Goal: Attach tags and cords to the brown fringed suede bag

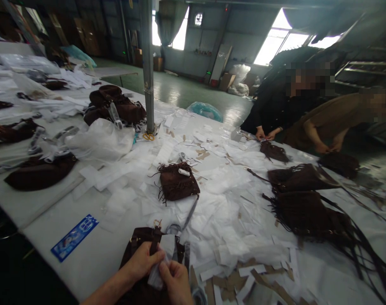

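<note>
A dark brown handbag (137,250) with gold-coloured metal rings lies at the table's near edge, beneath both hands. My left hand (143,262) is closed on the bag's strap, thumb pressed against the fingers. Close beside it, my right hand (175,279) pinches a whitish translucent wrapping (156,273) that hangs over the bag. The wrapping partly hides the strap, and the hands cover the bag's middle. Just beyond lies a fringed brown bag (176,184) with a small white wrapped piece on top and its strap trailing toward me.
White wrapping scraps (224,220) and brown paper strips cover much of the table. Several fringed bags (310,212) lie at the right, a bag pile (112,106) at the back left near a metal post (147,67). Scissors (148,136) lie by the post. Two people work across the table.
</note>
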`<control>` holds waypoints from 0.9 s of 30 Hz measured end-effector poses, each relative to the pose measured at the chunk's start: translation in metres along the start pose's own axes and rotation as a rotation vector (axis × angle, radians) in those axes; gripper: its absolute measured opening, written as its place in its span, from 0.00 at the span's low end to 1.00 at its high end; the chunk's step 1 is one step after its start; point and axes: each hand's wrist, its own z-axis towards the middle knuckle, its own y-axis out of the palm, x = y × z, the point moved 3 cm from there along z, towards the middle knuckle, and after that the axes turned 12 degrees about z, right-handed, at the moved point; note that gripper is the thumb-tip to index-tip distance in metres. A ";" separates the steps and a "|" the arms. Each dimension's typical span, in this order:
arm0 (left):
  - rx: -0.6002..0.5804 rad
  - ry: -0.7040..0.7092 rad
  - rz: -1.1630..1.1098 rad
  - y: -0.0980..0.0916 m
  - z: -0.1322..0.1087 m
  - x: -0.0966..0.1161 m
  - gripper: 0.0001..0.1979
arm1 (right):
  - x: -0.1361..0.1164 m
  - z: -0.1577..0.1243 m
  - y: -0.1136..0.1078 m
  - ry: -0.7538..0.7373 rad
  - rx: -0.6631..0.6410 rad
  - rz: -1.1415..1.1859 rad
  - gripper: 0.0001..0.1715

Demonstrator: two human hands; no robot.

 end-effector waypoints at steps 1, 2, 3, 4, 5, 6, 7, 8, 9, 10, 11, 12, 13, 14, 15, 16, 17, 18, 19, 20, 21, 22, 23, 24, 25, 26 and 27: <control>0.002 -0.001 0.003 0.001 0.000 0.000 0.24 | -0.001 0.000 0.001 -0.004 0.003 -0.013 0.28; 0.003 -0.002 0.006 0.001 0.000 -0.001 0.24 | -0.002 -0.001 0.002 -0.009 0.007 -0.026 0.28; 0.003 -0.003 0.010 0.002 0.000 -0.001 0.25 | -0.003 -0.001 0.002 -0.015 0.013 -0.041 0.29; 0.003 -0.005 0.014 0.002 0.000 -0.002 0.26 | -0.004 -0.001 0.004 -0.021 0.021 -0.052 0.29; 0.004 -0.007 0.019 0.001 0.000 -0.002 0.27 | -0.005 -0.002 0.005 -0.027 0.031 -0.052 0.29; 0.007 -0.008 0.023 0.001 0.001 -0.003 0.28 | -0.007 -0.002 0.006 -0.034 0.045 -0.035 0.29; 0.012 -0.010 0.025 -0.001 0.001 -0.004 0.29 | -0.008 -0.002 0.007 -0.033 0.055 0.004 0.28; 0.019 -0.012 0.026 -0.003 0.002 -0.004 0.30 | -0.009 -0.002 0.007 -0.029 0.063 0.060 0.27; 0.026 -0.017 0.028 -0.006 0.002 -0.005 0.32 | -0.011 -0.002 0.007 -0.024 0.071 0.126 0.25; 0.033 -0.020 0.034 -0.010 0.003 -0.005 0.34 | -0.012 -0.001 0.007 -0.017 0.079 0.190 0.23; 0.037 -0.023 0.046 -0.014 0.003 -0.005 0.34 | -0.014 -0.001 0.006 -0.010 0.089 0.241 0.22; 0.038 -0.022 0.063 -0.018 0.003 -0.004 0.34 | -0.015 -0.001 0.004 -0.003 0.099 0.278 0.20; 0.036 -0.008 0.077 -0.022 0.002 -0.002 0.33 | -0.016 0.000 0.002 -0.002 0.114 0.302 0.20; 0.030 0.028 0.086 -0.025 0.001 0.001 0.31 | -0.018 0.001 0.000 -0.006 0.136 0.316 0.19; 0.018 0.079 0.100 -0.028 -0.001 0.005 0.28 | -0.019 0.002 -0.002 -0.010 0.158 0.325 0.19; 0.009 0.132 0.123 -0.030 -0.003 0.011 0.25 | -0.020 0.003 -0.005 -0.017 0.182 0.332 0.19; -0.001 0.176 0.159 -0.032 -0.006 0.016 0.22 | -0.020 0.004 -0.006 -0.027 0.207 0.338 0.19; -0.006 0.203 0.206 -0.033 -0.009 0.021 0.21 | -0.021 0.006 -0.008 -0.037 0.232 0.345 0.19; -0.007 0.214 0.260 -0.033 -0.012 0.026 0.20 | -0.022 0.007 -0.009 -0.049 0.256 0.351 0.19; -0.002 0.218 0.313 -0.033 -0.016 0.031 0.20 | -0.023 0.009 -0.010 -0.060 0.278 0.356 0.19; 0.006 0.232 0.355 -0.033 -0.019 0.036 0.20 | -0.023 0.010 -0.011 -0.072 0.302 0.358 0.20; 0.012 0.256 0.385 -0.031 -0.023 0.040 0.20 | -0.024 0.012 -0.013 -0.081 0.329 0.354 0.20; 0.014 0.283 0.411 -0.030 -0.027 0.044 0.18 | -0.024 0.013 -0.014 -0.088 0.361 0.342 0.20; 0.009 0.297 0.436 -0.028 -0.031 0.046 0.16 | -0.025 0.014 -0.015 -0.093 0.394 0.325 0.21; -0.013 0.294 0.458 -0.025 -0.035 0.048 0.15 | -0.025 0.014 -0.016 -0.097 0.426 0.305 0.21; -0.044 0.276 0.471 -0.022 -0.038 0.048 0.14 | -0.025 0.015 -0.017 -0.100 0.451 0.285 0.22; -0.077 0.255 0.476 -0.018 -0.040 0.048 0.14 | -0.026 0.015 -0.018 -0.105 0.468 0.268 0.22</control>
